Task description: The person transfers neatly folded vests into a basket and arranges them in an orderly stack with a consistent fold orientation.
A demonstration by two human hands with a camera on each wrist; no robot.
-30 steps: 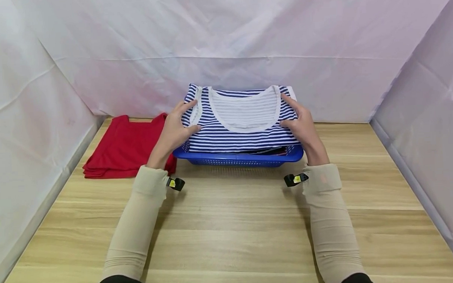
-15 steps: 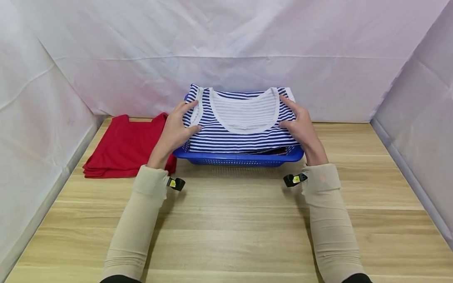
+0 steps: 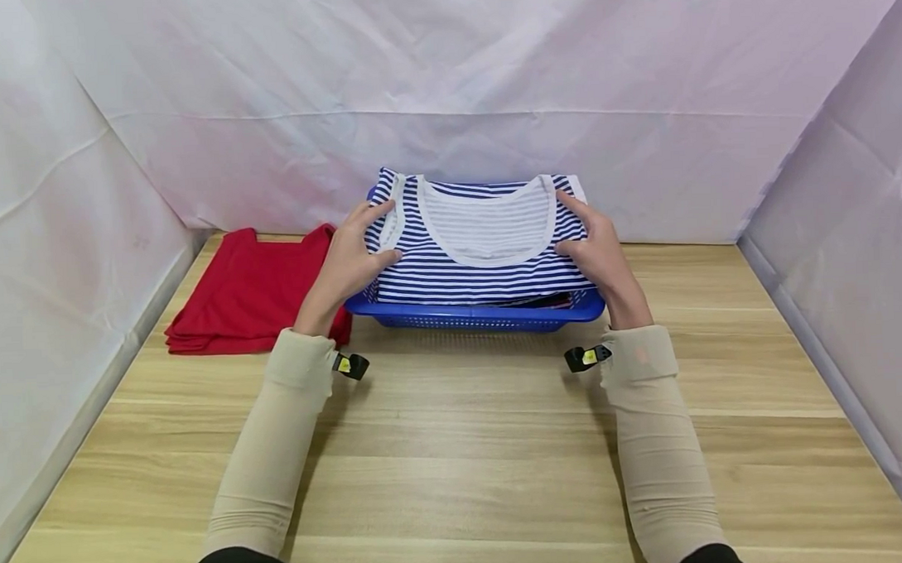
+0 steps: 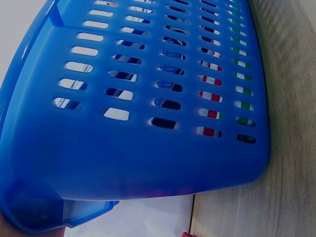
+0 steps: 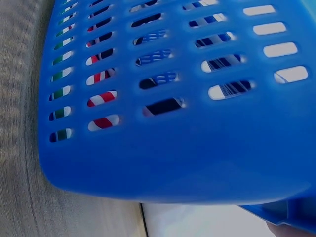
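Barely any motion since a second ago: right hand [image 3: 603,255] crept slightly inward, left hand [image 3: 346,256] unchanged. Both sets of fingers pinch the folded striped shirt [image 3: 480,268] at its edges, atop the pile in the blue basket [image 3: 474,315]. Step looks like placing/squaring. Next: let go evenly. Red garment [image 3: 250,293] lies outboard of left fingers on the bench [image 3: 464,447].

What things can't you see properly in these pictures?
- Clothes under the striped top: in the head view it covers them; through the blue basket slots in the wrist views only red, green and white bits show.
- Left hand and right hand: fingertips tucked at the top's edges in the head view; both wrist views are filled by the basket wall.
- Red garment: the left hand and forearm hide its right edge.
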